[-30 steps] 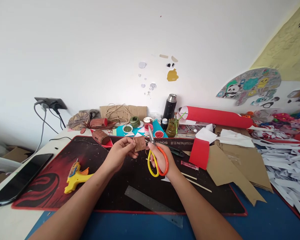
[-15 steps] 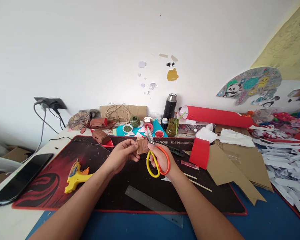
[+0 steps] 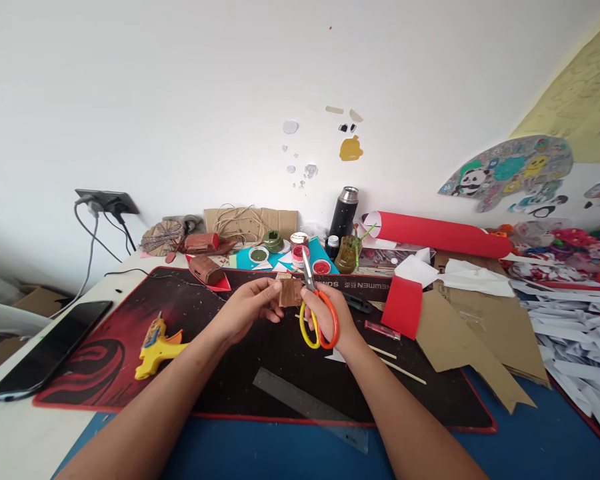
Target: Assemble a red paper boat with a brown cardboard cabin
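A small brown cardboard piece [image 3: 290, 292] is held above the middle of a black and red mat [image 3: 105, 360], pinched at its left edge by the fingers of the left hand [image 3: 245, 308]. The right hand [image 3: 330, 320] is closed through the orange and yellow loops of a pair of scissors [image 3: 316, 307], whose blades point up and meet the right edge of the cardboard piece; how far the blades are parted cannot be told.

On the mat below the hands lies a grey ruler [image 3: 310, 408], set at a slant. A yellow glue gun [image 3: 157, 339] rests on the left part of the mat, and a dark phone [image 3: 50, 350] lies just beyond the mat's left edge on the bench [image 3: 10, 433]. To the right of the hands are a folded red sheet [image 3: 403, 305] and large brown cardboard offcuts [image 3: 475, 347], with a heap of white paper strips [image 3: 575, 327] farther right. Against the wall stand a black flask [image 3: 343, 215], small paint pots [image 3: 298, 243] and a roll of red corrugated paper [image 3: 440, 235].
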Demonstrator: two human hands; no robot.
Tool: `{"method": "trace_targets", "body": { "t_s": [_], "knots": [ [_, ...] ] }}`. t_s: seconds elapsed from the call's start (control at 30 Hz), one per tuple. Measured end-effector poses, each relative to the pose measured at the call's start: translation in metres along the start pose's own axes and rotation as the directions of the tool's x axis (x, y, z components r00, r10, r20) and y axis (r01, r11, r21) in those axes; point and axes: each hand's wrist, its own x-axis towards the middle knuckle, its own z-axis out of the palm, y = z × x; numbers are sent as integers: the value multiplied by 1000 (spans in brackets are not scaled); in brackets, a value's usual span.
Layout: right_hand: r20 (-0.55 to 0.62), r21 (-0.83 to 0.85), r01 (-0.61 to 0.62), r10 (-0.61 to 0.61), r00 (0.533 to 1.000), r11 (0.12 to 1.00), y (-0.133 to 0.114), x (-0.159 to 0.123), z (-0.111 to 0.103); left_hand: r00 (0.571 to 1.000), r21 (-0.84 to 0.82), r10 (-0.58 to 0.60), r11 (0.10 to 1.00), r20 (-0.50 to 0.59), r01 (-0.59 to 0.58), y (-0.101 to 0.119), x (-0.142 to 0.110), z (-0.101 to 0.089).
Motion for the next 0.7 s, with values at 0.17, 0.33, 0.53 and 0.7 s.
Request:
{"method": "trace_targets", "body": {
  "t_s": [0.17,0.33,0.53,0.7],
  "knots": [
    [19,-109,52,-50,999,993,-2,-6,3,999,209,45,977,28,-50,-2,2,-3],
    [19,-193,86,-84,996,977,-5,-9,7,997,308,71,949,21,-74,-2,4,-4],
    [13,-254,79,-78,997,964,-5,-9,8,994,343,110,933,10,-107,-3,4,-2],
    [7,-253,82,-83,997,964,-3,-8,6,993,360,121,926,-4,-112,-6,5,-4]
  ]
}}
